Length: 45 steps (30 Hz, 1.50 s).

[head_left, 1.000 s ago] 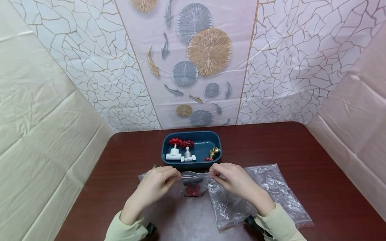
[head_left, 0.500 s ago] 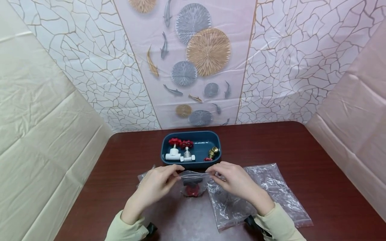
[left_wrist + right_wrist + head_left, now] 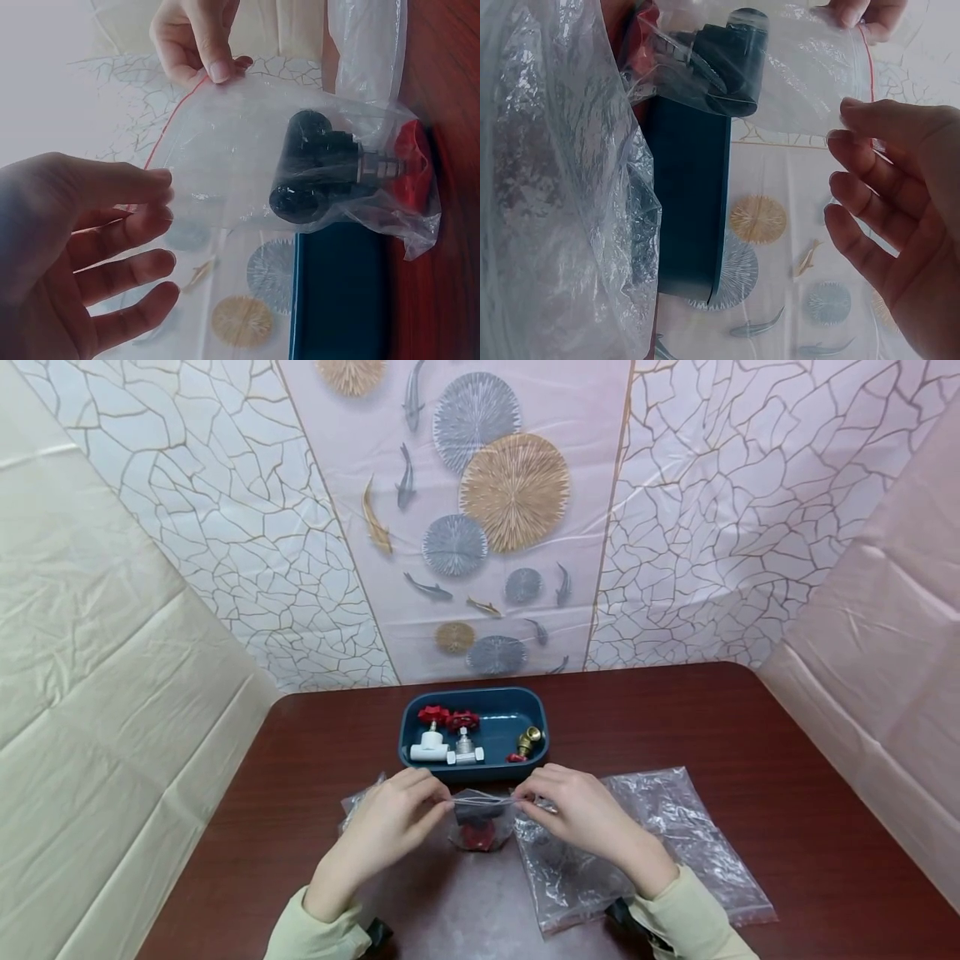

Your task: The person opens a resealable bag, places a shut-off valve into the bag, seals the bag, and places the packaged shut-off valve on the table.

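Note:
Between my hands hangs a clear zip bag (image 3: 240,127) with a red line along its top edge. Inside it lies a valve (image 3: 315,165) with a dark tee-shaped body, a metal neck and a red handwheel (image 3: 478,835) at the bottom. My left hand (image 3: 397,810) pinches one top corner of the bag between thumb and forefinger, the other fingers spread loosely in the left wrist view. At the opposite corner my right hand (image 3: 573,806) pinches the edge the same way. The bag's mouth is stretched between the two pinches, just in front of a blue tray.
The blue tray (image 3: 517,693) behind holds a white valve (image 3: 430,747), a silver valve (image 3: 466,750) and a brass valve (image 3: 528,742). A large clear plastic bag (image 3: 675,827) lies flat under my right forearm. Another bit of clear plastic (image 3: 360,800) shows behind my left hand.
Both hands stay at the bag's top corners and shift only slightly. The bag's top edge has tipped a little, and more of the dark valve body shows.

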Available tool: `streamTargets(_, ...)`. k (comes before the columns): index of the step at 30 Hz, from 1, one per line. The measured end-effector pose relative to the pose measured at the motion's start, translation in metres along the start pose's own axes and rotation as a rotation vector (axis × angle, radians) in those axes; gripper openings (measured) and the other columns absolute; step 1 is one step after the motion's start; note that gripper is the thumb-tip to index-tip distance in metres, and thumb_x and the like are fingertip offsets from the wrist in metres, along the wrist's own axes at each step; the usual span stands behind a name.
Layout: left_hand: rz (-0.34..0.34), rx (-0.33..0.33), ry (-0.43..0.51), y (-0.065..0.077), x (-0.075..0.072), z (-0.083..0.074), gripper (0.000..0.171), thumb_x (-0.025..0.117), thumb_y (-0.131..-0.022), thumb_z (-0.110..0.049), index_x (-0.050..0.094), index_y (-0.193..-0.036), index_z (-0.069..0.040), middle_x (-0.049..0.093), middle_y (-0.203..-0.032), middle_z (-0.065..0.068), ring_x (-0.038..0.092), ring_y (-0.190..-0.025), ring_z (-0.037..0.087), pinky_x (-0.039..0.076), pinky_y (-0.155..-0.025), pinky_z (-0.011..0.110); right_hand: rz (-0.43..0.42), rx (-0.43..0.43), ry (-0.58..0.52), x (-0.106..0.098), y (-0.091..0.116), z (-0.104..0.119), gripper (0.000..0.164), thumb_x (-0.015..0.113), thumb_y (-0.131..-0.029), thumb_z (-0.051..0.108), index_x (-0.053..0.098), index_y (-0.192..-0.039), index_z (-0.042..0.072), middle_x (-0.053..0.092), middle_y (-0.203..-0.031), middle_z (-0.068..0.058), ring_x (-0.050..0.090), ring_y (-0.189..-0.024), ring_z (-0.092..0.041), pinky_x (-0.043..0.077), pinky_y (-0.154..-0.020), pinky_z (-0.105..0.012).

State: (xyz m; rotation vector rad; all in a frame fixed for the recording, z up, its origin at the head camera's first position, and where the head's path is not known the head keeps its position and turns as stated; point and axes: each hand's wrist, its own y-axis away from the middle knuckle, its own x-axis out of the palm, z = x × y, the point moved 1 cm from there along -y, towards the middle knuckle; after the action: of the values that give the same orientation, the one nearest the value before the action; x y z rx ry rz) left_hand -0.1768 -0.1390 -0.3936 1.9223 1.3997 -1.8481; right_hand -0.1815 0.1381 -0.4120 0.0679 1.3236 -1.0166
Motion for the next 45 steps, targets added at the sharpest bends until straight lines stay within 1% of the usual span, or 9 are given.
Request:
streamTargets(4,-0.024,0.025,-0.009,0.0,-0.0009,0.0009,0.009,0.08,-0.087,-0.018,0.072,-0.09,-0.02,0.063,-0.084,-0.012,0.058,-0.079,0.004,0.051,-0.063,0.028,0.006,-0.004,0.0,0.0008,-0.0004,0.0014,0.006,0.073,-0.093,0.019,0.073,-0.1,0.019,0.069,-0.096,0.01,0.063,-0.086,-0.007,0.052,-0.07,-0.026)
streamTargets(13,-0.025,0.063,-0.016,0.0009,-0.0015,0.0017,0.007,0.077,-0.09,-0.018,0.07,-0.09,-0.02,0.061,-0.082,-0.013,0.058,-0.078,0.004,0.05,-0.062,0.025,0.002,-0.014,0.006,0.0018,0.0005,0.0028,0.005,0.071,-0.095,0.018,0.072,-0.099,0.019,0.068,-0.096,0.009,0.064,-0.088,-0.007,0.054,-0.072,-0.029)
streamTargets(21,-0.005,0.04,-0.009,0.0016,-0.0018,0.0008,0.006,0.076,-0.091,-0.02,0.071,-0.09,-0.021,0.061,-0.083,-0.013,0.056,-0.077,0.002,0.048,-0.062,0.022,0.015,-0.027,0.01,0.0027,0.0006,0.0035,0.004,0.067,-0.098,0.02,0.07,-0.099,0.02,0.067,-0.095,0.01,0.062,-0.084,-0.006,0.052,-0.071,-0.029)
streamTargets(25,0.005,0.025,-0.006,0.0013,-0.0019,0.0006,0.005,0.076,-0.091,-0.02,0.072,-0.092,-0.022,0.061,-0.084,-0.014,0.056,-0.077,0.002,0.048,-0.062,0.021,0.01,-0.015,0.003,0.0027,0.0001,0.0039,0.003,0.067,-0.097,0.019,0.07,-0.099,0.02,0.067,-0.095,0.01,0.063,-0.082,-0.007,0.053,-0.071,-0.03)
streamTargets(29,0.016,0.027,-0.003,0.0011,-0.0012,0.0001,0.006,0.076,-0.09,-0.018,0.073,-0.094,-0.021,0.063,-0.085,-0.013,0.058,-0.079,0.002,0.049,-0.063,0.022,-0.004,0.0,-0.014,0.0036,-0.0001,0.0042,0.006,0.071,-0.093,0.016,0.07,-0.098,0.02,0.067,-0.094,0.01,0.064,-0.08,-0.007,0.053,-0.069,-0.029)
streamTargets(33,0.023,0.033,-0.009,0.0014,-0.0002,-0.001,0.006,0.077,-0.089,-0.018,0.073,-0.094,-0.021,0.063,-0.086,-0.013,0.058,-0.079,0.003,0.05,-0.064,0.022,-0.024,-0.009,-0.027,0.0058,-0.0002,0.0044,0.008,0.074,-0.091,0.017,0.07,-0.097,0.021,0.067,-0.093,0.012,0.063,-0.079,-0.004,0.052,-0.067,-0.027)
streamTargets(39,0.024,0.05,-0.025,0.0008,0.0018,-0.002,0.005,0.076,-0.09,-0.022,0.073,-0.093,-0.022,0.063,-0.085,-0.013,0.057,-0.077,0.002,0.05,-0.065,0.021,-0.029,-0.028,-0.023,0.0073,-0.0013,0.0048,0.001,0.072,-0.094,0.022,0.072,-0.095,0.021,0.067,-0.091,0.013,0.06,-0.078,0.0,0.05,-0.065,-0.024)
streamTargets(43,0.022,0.063,-0.024,0.0002,0.0026,-0.0024,0.005,0.076,-0.09,-0.021,0.072,-0.093,-0.022,0.064,-0.085,-0.013,0.057,-0.078,0.003,0.049,-0.065,0.021,-0.02,-0.03,-0.021,0.0067,-0.0022,0.0053,0.002,0.07,-0.096,0.022,0.071,-0.094,0.022,0.066,-0.09,0.014,0.059,-0.077,0.0,0.049,-0.064,-0.023)
streamTargets(45,0.026,0.062,-0.02,0.0002,0.0026,-0.0025,0.004,0.076,-0.091,-0.022,0.072,-0.093,-0.021,0.064,-0.085,-0.013,0.056,-0.077,0.003,0.049,-0.065,0.021,-0.027,-0.043,-0.021,0.0067,-0.0029,0.0056,0.003,0.071,-0.095,0.02,0.07,-0.094,0.023,0.066,-0.09,0.014,0.06,-0.077,0.0,0.049,-0.062,-0.023)
